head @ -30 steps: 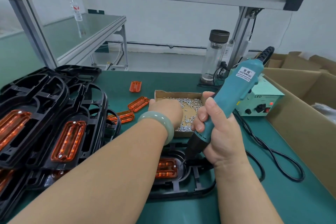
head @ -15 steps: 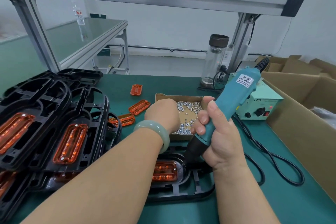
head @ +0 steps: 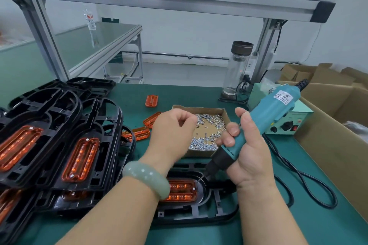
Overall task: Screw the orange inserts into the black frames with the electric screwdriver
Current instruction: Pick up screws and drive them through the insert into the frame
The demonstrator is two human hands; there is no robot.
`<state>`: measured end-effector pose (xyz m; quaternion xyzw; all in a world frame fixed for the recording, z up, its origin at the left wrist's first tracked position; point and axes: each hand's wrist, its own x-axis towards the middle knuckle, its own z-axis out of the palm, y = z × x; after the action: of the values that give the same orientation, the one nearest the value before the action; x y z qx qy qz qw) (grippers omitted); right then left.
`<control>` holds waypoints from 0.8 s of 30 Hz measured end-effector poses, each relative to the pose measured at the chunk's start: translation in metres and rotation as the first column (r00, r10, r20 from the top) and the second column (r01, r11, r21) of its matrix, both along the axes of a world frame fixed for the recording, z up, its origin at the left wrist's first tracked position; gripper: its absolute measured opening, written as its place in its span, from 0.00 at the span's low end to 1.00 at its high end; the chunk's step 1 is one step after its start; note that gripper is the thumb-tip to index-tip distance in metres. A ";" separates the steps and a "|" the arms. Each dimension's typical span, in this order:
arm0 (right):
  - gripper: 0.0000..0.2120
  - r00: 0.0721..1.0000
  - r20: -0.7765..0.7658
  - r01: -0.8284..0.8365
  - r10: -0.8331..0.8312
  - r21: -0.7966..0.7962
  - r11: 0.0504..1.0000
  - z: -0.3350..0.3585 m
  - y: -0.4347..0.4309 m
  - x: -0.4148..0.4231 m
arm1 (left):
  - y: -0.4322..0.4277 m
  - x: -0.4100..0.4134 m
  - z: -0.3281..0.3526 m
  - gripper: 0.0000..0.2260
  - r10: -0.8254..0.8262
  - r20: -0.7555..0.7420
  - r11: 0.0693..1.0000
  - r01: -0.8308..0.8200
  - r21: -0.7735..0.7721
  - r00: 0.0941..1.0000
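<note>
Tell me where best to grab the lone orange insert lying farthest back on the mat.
Pinch the orange insert across its two long edges, from above: it lies flat on the green mat, with nothing touching it, and its narrow width should suit thumb and finger.

The right hand [head: 249, 155] is gripping the screwdriver [head: 266, 115], its bit pointing down at the right end of the insert [head: 181, 190] sitting in the frame [head: 199, 212]. The left hand [head: 173, 131] is hovering, fingers curled, over the screw box [head: 199, 108].

A glossy pale green bangle [head: 146, 178] rings the wrist of the left hand [head: 171, 131], lower middle of the frame; both forearms are bare.
</note>
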<state>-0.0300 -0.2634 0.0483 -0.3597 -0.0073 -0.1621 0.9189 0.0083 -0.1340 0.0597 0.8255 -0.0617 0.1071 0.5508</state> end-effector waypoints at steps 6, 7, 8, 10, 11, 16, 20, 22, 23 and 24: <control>0.12 0.997 -0.013 0.072 -0.071 0.122 0.990 -0.001 0.003 0.000 | 0.027 -0.047 -0.018 0.09 -0.019 -0.071 0.967 0.001 -0.257 0.997; 0.12 0.997 -0.017 0.080 -0.079 0.153 0.985 -0.001 0.003 0.000 | 0.030 -0.052 -0.020 0.11 -0.023 -0.078 0.957 0.000 -0.290 0.997; 0.12 0.996 -0.021 0.091 -0.089 0.179 0.980 0.000 0.003 0.000 | 0.033 -0.056 -0.022 0.13 -0.036 -0.083 0.945 0.007 -0.327 0.996; 0.12 0.992 -0.027 0.124 -0.121 0.222 0.967 0.000 0.003 0.000 | 0.037 -0.060 -0.025 0.14 -0.070 -0.108 0.915 0.021 -0.403 0.992; 0.11 0.990 -0.029 0.140 -0.137 0.244 0.960 0.000 0.004 0.000 | 0.038 -0.062 -0.025 0.14 -0.084 -0.133 0.901 0.019 -0.434 0.988; 0.11 0.983 -0.024 0.181 -0.183 0.316 0.931 0.001 0.004 0.001 | 0.038 -0.063 -0.027 0.08 -0.111 -0.216 0.893 0.002 -0.451 0.970; 0.11 0.983 -0.030 0.183 -0.183 0.335 0.924 0.000 0.006 0.002 | 0.033 -0.064 -0.027 0.09 -0.105 -0.202 0.941 0.032 -0.337 0.974; 0.10 0.983 -0.036 0.181 -0.179 0.334 0.925 0.000 0.008 0.002 | 0.032 -0.065 -0.027 0.08 -0.114 -0.197 0.941 0.042 -0.336 0.974; 0.09 0.983 -0.039 0.183 -0.180 0.331 0.926 0.000 0.009 0.002 | 0.031 -0.065 -0.027 0.08 -0.116 -0.192 0.941 0.046 -0.334 0.975; 0.09 0.982 -0.041 0.185 -0.182 0.327 0.927 0.000 0.010 0.002 | 0.031 -0.065 -0.027 0.08 -0.117 -0.186 0.943 0.050 -0.330 0.976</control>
<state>-0.0284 -0.2536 0.0481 -0.2008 0.0581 -0.2444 0.9469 -0.0570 -0.1032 0.0327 0.7274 -0.0221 0.0075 0.6859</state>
